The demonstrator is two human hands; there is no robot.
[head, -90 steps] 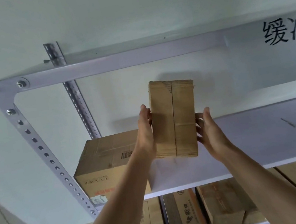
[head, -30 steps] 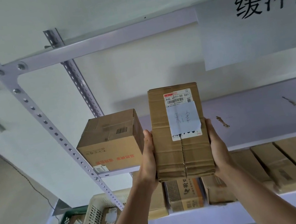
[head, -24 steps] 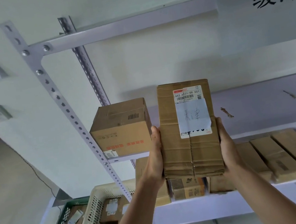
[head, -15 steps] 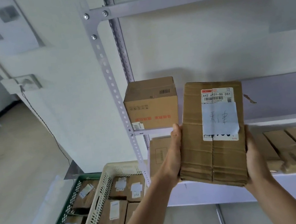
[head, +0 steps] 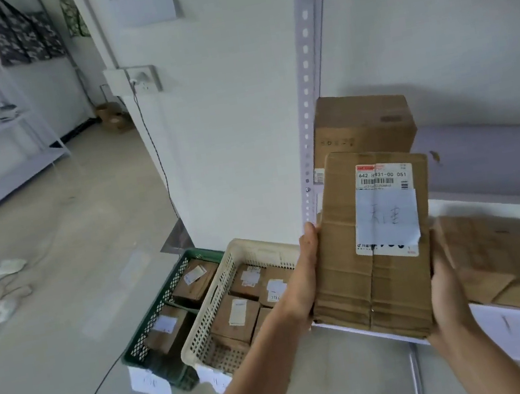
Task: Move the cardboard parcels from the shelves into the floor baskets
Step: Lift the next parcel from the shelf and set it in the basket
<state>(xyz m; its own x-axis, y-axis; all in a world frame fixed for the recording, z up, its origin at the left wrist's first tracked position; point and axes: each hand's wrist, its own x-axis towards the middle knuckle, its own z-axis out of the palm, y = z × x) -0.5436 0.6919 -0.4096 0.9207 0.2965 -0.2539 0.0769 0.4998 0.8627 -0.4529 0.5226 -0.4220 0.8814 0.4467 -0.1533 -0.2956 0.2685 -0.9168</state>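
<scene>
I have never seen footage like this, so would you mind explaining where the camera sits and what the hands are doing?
There is no machine here. The camera is worn on a person's head and looks forward and down, so both bare arms reach in from below. The left hand and right hand grip opposite sides of a flat brown cardboard parcel with a white shipping label. Behind it, a larger brown cardboard box sits on the white metal shelf. On the floor to the left stand a cream plastic basket and a green plastic basket, side by side, both already holding labelled parcels.

Both arms out; left hand (head: 304, 283) & right hand (head: 451, 296) clamped, palms inward.
</scene>
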